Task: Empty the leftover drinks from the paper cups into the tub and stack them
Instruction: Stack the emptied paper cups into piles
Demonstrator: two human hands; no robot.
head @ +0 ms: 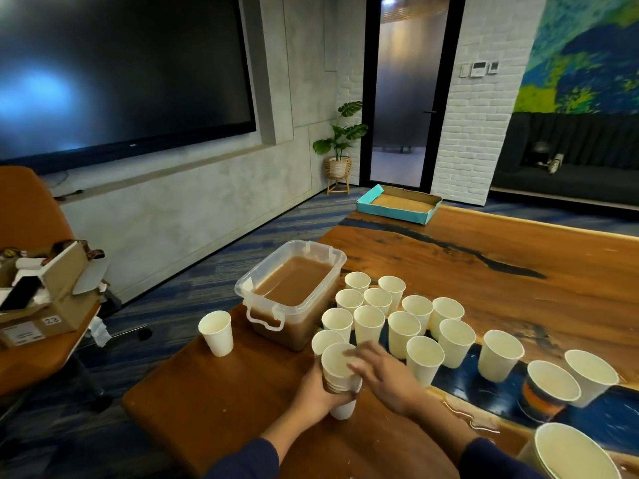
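Both hands meet at the cup stack [340, 378]: left hand [316, 392] grips it, right hand [383, 375] spread across its rim

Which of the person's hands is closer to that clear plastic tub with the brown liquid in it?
The left. The left hand grips the stack of cups just in front of the tub. The right hand sits on the stack's far side, its fingers on the top cup's rim.

Cups, tub and hands on the table [484, 271]

The tub [289, 292] sits near the table's left edge, 1 lone cup [216, 333] to its left and a cluster of cups [397, 319] to its right. In front, the left hand [316, 392] grips a stack of cups [340, 378]; the right hand [382, 375] is at its rim. A cardboard tray [399, 203] lies at the far end.
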